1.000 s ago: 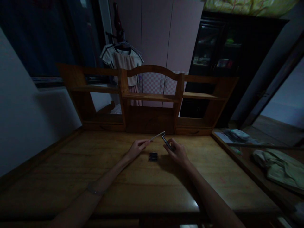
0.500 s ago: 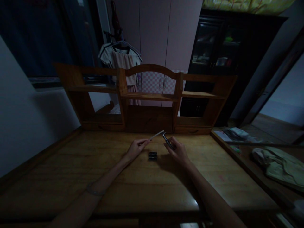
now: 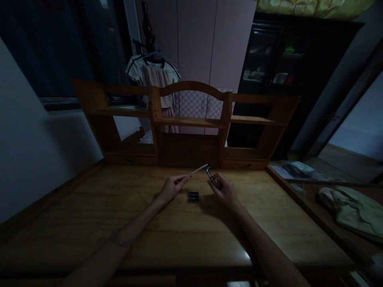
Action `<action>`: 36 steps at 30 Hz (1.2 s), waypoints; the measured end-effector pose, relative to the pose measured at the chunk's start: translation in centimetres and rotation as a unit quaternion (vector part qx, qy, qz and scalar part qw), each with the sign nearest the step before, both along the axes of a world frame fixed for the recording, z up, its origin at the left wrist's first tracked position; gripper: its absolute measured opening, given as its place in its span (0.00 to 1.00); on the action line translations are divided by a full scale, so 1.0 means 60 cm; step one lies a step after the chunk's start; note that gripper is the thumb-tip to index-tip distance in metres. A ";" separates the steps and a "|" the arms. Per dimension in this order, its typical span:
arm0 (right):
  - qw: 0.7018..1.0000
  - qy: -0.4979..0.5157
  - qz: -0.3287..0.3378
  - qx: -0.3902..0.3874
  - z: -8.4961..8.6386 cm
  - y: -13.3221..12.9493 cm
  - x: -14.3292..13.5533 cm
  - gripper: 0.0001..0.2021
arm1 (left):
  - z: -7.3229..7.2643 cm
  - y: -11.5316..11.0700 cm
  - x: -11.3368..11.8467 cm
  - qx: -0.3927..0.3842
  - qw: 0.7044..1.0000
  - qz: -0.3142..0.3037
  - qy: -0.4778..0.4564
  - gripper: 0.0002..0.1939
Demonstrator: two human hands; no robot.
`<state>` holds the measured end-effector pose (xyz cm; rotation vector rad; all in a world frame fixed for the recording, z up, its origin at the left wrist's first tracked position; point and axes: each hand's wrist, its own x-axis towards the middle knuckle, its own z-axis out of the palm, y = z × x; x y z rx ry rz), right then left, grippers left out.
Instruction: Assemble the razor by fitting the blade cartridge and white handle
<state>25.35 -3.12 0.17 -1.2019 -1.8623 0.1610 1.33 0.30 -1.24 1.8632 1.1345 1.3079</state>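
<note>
My left hand [image 3: 172, 188] pinches one end of a thin white stick [image 3: 198, 170], which slants up to the right. In my right hand [image 3: 225, 191] is a dark and silver razor [image 3: 211, 177], its small bent head pointing up and left. The stick's far tip comes very close to the razor's head; whether they touch, I cannot tell. On the table between and just below my hands lies a small dark block [image 3: 193, 196] with pale stripes across it, perhaps a holder of blades. Dim light hides finer details.
The wooden table [image 3: 143, 239] carries a shelf unit [image 3: 191, 121] along its back edge. To the right, a lower surface holds a pale green cloth [image 3: 356, 209] and a plastic-wrapped item [image 3: 302, 167]. Clothes [image 3: 155, 73] hang behind the shelf.
The view has shifted very slightly. Both hands keep their hold, and the razor's head and the stick's tip stay close together. The dark block lies as before.
</note>
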 end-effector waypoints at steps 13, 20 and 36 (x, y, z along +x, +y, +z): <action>1.000 0.001 -0.001 0.000 0.003 -0.003 -0.002 0.11 | 0.000 0.001 0.001 0.008 1.000 -0.015 -0.007 0.18; 1.000 0.014 -0.008 0.002 0.005 -0.006 -0.002 0.12 | 0.005 -0.001 0.000 0.012 1.000 -0.001 -0.001 0.18; 0.999 0.032 0.002 -0.004 0.005 -0.007 -0.003 0.11 | 0.004 -0.007 0.000 0.035 0.999 0.015 0.014 0.18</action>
